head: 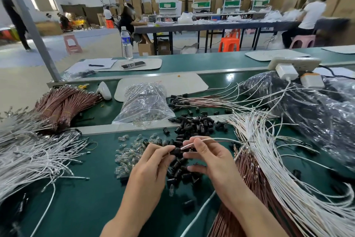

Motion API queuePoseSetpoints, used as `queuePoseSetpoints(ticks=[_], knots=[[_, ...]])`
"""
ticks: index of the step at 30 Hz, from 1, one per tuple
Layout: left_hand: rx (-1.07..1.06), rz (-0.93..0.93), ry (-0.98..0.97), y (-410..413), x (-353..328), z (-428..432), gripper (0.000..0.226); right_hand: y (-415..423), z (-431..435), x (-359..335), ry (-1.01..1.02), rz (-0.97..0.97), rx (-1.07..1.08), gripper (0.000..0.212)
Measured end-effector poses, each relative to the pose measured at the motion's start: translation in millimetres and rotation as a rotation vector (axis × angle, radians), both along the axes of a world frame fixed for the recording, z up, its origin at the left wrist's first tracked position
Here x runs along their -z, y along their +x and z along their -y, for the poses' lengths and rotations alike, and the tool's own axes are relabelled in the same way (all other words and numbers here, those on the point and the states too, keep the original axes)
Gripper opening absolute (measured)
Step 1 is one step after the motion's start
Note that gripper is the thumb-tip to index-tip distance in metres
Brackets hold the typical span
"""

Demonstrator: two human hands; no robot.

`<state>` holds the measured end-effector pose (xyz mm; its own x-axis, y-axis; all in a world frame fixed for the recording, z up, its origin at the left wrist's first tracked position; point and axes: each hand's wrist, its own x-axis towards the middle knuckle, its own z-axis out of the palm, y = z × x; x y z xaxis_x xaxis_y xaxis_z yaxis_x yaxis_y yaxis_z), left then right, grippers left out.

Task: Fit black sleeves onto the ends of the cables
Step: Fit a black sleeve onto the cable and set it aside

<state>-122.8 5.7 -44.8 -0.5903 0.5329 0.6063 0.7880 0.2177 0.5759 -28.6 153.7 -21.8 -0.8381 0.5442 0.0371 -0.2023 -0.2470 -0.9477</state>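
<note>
Head view. We are seeing both hands working just above the green mat, which is lying smooth and flat. The left hand is pinching a sleeve between thumb and fingertips; the sleeve is a short black cylinder with a dull plastic look. The right hand is pinching a cable between thumb and forefinger. The cable is thin, a white strand paired with a pinkish one, and it is trailing off to the right. Its end is meeting the sleeve's mouth between the two hands; we cannot tell how far it is entering.

Under and beyond the hands, a heap of the same black cylinders is lying scattered. Small clear bulbs, glassy and rounded, are lying just left of it. A crinkled clear bag is sitting behind them.

On the right, white wires are fanning out beside brown wires with metal tips. Sleeved leads are lying beyond the heap. A glossy dark sack is bulging at far right.

On the left, a brown bundle is lying behind loose white strands.
</note>
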Motion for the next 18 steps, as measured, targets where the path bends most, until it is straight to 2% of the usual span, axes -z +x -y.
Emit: queuePoseSetpoints(ticks=[7,11,14,16,18], knots=[[-0.001,-0.019,-0.005,0,-1,1,0.028,2,-8,-5,-0.102,-0.060,0.165,0.029],[-0.002,0.033,0.018,0,0,-1,0.025,2,-8,-4,-0.153,-0.067,0.050,0.034],[0.040,0.081,0.024,2,0,-3,0.026,-1,1,3,-0.033,0.015,-0.090,0.030],[0.092,0.153,0.035,3,-1,-4,0.031,-3,4,6,0.012,0.030,-0.089,0.023],[0.116,0.235,0.050,4,-1,-5,0.028,-3,1,6,-0.030,0.021,-0.033,0.023]])
